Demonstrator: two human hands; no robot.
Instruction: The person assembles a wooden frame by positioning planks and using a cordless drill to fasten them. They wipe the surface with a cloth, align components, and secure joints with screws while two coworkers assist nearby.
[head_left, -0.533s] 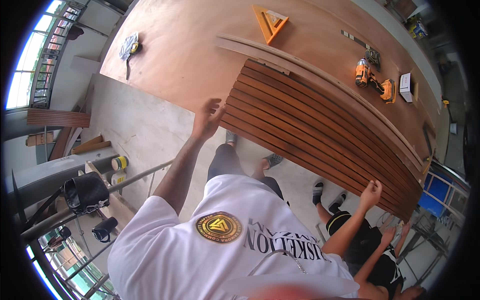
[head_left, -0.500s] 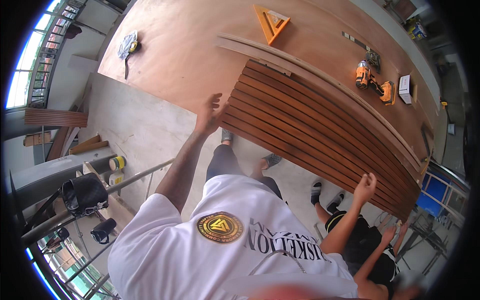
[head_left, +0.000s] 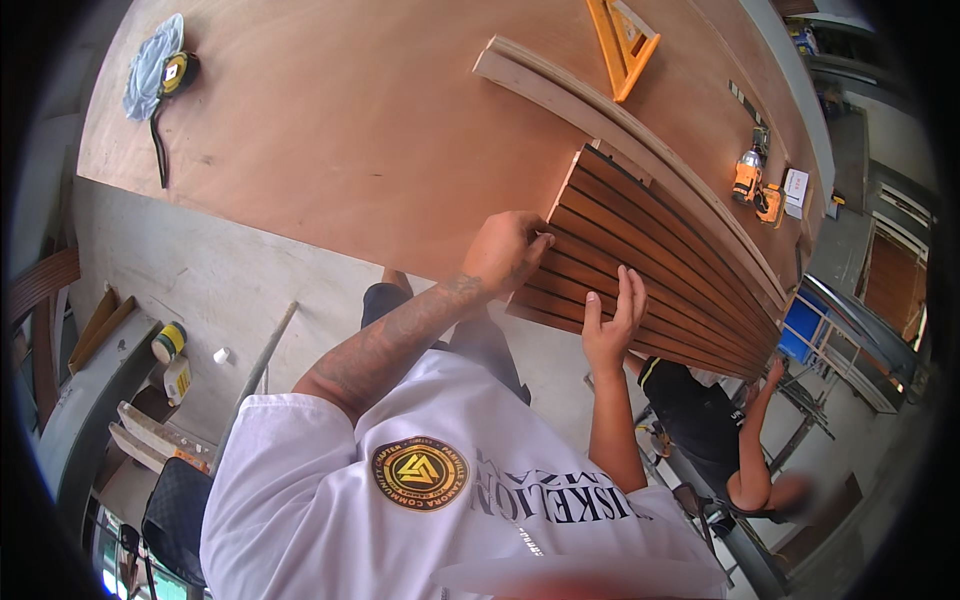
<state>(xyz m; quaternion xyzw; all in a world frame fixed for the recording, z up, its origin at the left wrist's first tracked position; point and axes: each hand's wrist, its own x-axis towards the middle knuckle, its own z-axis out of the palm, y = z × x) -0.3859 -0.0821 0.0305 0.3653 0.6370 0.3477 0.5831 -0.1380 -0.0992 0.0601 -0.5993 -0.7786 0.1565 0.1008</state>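
A dark slatted wooden panel (head_left: 660, 270) lies at the near edge of a large plywood table (head_left: 350, 130) and overhangs it. My left hand (head_left: 510, 250) curls its fingers over the panel's left corner. My right hand (head_left: 612, 320) presses flat against the panel's near edge, fingers straight and pointing up. A co-worker in a black shirt (head_left: 695, 410) stands to the right, with one hand (head_left: 775, 370) raised to the panel's far end.
On the table lie a yellow tape measure (head_left: 180, 72) beside a cloth, an orange triangular square (head_left: 622, 40), long pale wooden strips (head_left: 620, 120), a yellow drill (head_left: 748, 180) and a white box (head_left: 795, 188). Cans (head_left: 168, 342) stand on the floor at left.
The view has come closer to the panel's left end. My left hand has closed over the corner, and my right hand has come up onto the near edge.
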